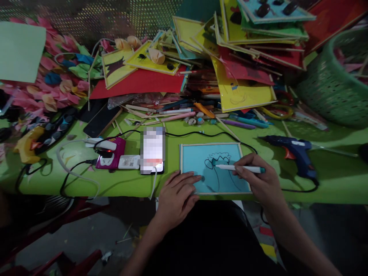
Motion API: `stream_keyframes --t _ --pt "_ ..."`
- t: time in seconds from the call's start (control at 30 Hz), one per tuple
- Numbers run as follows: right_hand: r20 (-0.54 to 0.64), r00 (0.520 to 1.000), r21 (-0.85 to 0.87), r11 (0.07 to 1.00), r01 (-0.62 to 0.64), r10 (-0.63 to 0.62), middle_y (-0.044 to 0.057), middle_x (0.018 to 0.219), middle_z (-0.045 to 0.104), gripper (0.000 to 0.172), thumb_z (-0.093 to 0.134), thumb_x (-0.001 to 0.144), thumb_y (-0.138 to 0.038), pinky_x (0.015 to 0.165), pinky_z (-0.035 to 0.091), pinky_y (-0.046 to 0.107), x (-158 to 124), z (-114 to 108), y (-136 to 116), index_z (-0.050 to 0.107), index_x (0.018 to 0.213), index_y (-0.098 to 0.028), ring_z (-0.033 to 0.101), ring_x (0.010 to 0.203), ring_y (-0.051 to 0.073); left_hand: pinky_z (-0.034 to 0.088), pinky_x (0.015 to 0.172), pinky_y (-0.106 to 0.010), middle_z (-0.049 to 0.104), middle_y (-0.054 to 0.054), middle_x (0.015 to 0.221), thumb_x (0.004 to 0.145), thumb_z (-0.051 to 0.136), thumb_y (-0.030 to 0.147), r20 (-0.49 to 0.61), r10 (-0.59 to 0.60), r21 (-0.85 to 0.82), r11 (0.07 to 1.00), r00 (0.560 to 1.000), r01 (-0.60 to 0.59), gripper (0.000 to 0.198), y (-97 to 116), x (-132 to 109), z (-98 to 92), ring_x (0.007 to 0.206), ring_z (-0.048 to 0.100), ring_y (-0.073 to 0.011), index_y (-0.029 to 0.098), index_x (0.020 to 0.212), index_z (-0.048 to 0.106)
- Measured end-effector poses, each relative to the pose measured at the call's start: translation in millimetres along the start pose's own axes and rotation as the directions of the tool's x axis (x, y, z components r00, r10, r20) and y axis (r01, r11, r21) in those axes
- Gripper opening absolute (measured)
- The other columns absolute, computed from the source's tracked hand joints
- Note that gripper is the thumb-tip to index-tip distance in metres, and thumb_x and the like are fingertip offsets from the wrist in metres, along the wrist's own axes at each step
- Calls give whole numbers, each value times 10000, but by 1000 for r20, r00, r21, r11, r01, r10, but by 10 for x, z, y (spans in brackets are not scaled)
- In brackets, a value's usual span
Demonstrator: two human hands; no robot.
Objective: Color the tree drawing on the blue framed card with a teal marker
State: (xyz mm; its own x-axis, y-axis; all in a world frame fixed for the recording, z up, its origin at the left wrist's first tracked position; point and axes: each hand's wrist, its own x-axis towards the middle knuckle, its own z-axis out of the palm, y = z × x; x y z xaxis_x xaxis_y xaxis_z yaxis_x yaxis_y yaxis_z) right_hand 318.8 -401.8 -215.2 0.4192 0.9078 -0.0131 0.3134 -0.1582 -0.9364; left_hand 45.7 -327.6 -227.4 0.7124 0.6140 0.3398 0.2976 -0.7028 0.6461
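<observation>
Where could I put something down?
Green tabletop lies bare right of the blue pistol-shaped glue gun, and narrowly between the lit rectangular phone and the blue stick-framed drawing. The back is crowded with yellow paper panels.

I have a slim white felt-tip marker [227,167] slanted low over a light blue card [194,159], its teal end at the right, its tip at a small teal patch inside the black line drawing [222,157]: scallops, a zigzag, a loop, long curves below. Edged with pale wooden strips, the card lies flat before me near the green tabletop's [345,172] edge.
</observation>
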Motion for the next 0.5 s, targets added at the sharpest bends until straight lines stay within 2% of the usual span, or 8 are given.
stream_keyframes --t 0.23,0.5 --pt "-76 997 16 1000 -11 12 -5 749 695 74 731 930 -312 610 455 297 6 30 10 700 898 -253 625 669 172 398 1162 -433 764 1 1301 1056 490 310 9 11 11 1000 1000 -11 160 -9 -3 1 1290 660 -191 246 1002 626" --pt "-68 998 23 1000 9 -7 -5 735 678 87 726 931 -310 603 453 298 11 23 13 699 872 -252 611 662 175 404 1161 -440 764 3 1303 1060 487 312 6 6 8 1000 1000 -6 173 1 6 -6 1290 661 -191 247 1000 636"
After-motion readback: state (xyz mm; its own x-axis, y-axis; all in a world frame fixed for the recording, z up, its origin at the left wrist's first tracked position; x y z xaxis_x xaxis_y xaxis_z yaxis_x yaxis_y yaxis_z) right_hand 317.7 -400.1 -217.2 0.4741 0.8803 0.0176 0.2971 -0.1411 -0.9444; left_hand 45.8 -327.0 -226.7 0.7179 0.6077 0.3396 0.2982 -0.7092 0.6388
